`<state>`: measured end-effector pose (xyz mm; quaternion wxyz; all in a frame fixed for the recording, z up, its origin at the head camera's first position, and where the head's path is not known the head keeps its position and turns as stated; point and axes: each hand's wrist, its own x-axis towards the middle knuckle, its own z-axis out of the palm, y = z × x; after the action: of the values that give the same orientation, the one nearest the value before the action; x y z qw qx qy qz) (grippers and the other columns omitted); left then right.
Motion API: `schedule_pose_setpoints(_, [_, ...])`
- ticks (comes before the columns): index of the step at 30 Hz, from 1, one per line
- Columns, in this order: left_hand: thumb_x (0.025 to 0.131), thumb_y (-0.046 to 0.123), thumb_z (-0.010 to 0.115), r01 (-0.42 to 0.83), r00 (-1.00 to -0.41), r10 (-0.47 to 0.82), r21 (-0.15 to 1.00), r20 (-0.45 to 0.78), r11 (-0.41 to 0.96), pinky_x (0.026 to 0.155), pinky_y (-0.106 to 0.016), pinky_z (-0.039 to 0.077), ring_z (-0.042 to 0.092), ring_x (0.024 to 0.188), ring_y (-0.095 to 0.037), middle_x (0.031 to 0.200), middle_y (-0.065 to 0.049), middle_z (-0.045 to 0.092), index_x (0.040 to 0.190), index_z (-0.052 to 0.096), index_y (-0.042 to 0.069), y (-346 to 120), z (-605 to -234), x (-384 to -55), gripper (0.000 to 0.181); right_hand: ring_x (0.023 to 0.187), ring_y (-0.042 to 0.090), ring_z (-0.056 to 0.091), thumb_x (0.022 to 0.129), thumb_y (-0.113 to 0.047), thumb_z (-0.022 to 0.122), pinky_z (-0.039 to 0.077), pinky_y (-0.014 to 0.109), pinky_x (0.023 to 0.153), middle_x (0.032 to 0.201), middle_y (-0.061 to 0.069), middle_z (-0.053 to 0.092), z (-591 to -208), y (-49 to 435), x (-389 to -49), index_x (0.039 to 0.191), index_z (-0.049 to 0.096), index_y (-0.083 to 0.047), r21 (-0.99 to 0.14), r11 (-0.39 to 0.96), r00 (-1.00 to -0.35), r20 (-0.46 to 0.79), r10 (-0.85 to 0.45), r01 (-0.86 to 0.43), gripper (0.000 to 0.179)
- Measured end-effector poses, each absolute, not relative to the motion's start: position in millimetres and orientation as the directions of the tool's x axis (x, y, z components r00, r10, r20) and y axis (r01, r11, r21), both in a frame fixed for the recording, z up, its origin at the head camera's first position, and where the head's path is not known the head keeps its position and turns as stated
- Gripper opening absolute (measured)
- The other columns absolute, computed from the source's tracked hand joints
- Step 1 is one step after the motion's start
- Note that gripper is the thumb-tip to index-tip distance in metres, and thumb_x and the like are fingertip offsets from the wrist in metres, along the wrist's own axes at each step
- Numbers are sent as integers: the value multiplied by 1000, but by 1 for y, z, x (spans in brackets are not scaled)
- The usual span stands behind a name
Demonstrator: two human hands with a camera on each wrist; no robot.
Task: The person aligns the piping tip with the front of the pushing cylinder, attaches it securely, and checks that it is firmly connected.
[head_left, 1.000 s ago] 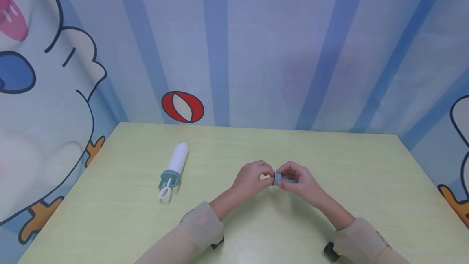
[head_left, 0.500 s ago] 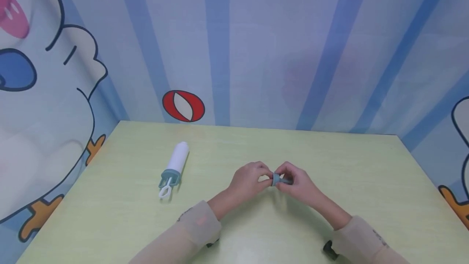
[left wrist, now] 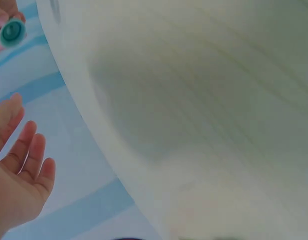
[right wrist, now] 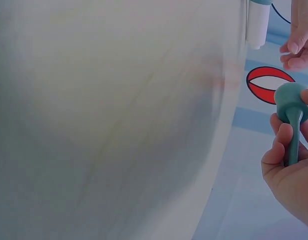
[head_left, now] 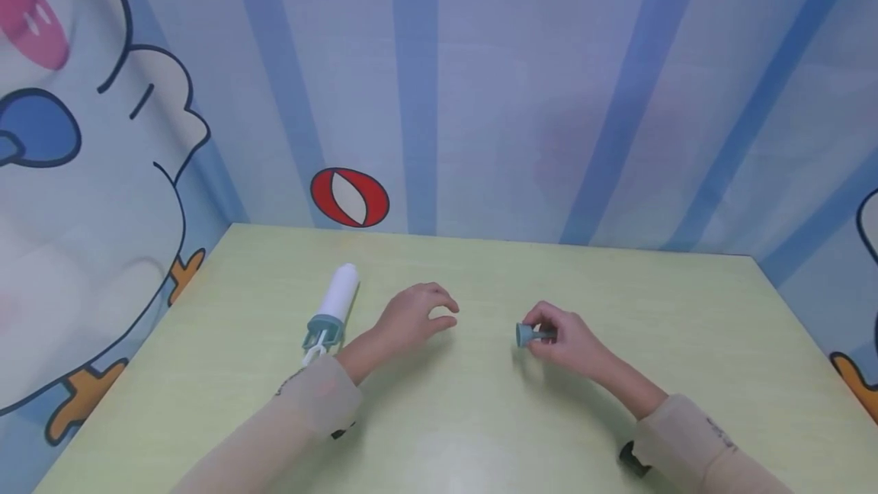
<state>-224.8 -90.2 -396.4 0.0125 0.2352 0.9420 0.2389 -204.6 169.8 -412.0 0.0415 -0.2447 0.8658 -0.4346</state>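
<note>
My right hand point(head_left: 565, 338) pinches a small teal cup-shaped piece with a thin stem point(head_left: 524, 335), its hollow mouth facing left. In the right wrist view the rounded back of the cup lies between thumb and fingers, and the stem runs down along the palm. My left hand point(head_left: 411, 319) is apart from it, fingers loosely bent with nothing between them. Left of that hand lies a white syringe-like tube point(head_left: 340, 292) with a teal collar and a white looped handle; the left forearm partly covers the handle.
Both hands are over a pale green-yellow table point(head_left: 480, 418). Its back edge meets a blue striped wall covering point(head_left: 494, 97) printed with cartoon figures and a red-and-white ball point(head_left: 350, 197). Black wrist devices point(head_left: 632, 459) show under the sleeves.
My left hand has let go of the teal cup piece and moved left toward the white tube. The right hand keeps hold of the piece in nearly the same place.
</note>
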Motion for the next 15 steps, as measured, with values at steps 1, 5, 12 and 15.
schedule_pose_setpoints(1, [81, 26, 63, 420, -898, 433, 453, 82, 786, 91, -34, 42, 53, 105, -17, 107, 2, 61, 101, 66, 18, -95, -396, -226, 21, 66, 9, 48, 73, 0, 62, 43, 21, 57, 79, 7, 59, -412, 170, -205, 92, 56, -6, -771, 509, -880, 135, -456, -382, 21])
schedule_pose_setpoints(5, [80, 27, 64, 355, -927, 369, 455, 61, 817, 92, -34, 42, 52, 107, -17, 109, 2, 60, 103, 65, 19, -113, -395, -232, 24, 66, 10, 48, 72, 1, 61, 43, 22, 57, 79, 6, 59, -413, 171, -207, 92, 56, -6, -762, 523, -881, 129, -455, -381, 22])
schedule_pose_setpoints(12, [81, 26, 63, 316, -940, 339, 489, 43, 813, 96, -40, 37, 47, 115, -23, 119, -4, 56, 114, 60, 16, -147, -391, -238, 35, 66, 9, 48, 73, 0, 62, 43, 23, 57, 81, 7, 59, -413, 173, -208, 94, 55, -5, -766, 517, -878, 127, -461, -382, 22])
schedule_pose_setpoints(15, [80, 27, 63, 321, -939, 339, 480, 51, 816, 98, -45, 33, 43, 119, -27, 125, -8, 51, 121, 55, 15, -163, -393, -242, 43, 66, 9, 49, 73, -1, 62, 43, 23, 57, 81, 7, 59, -414, 174, -208, 94, 55, -6, -765, 523, -882, 122, -456, -376, 22])
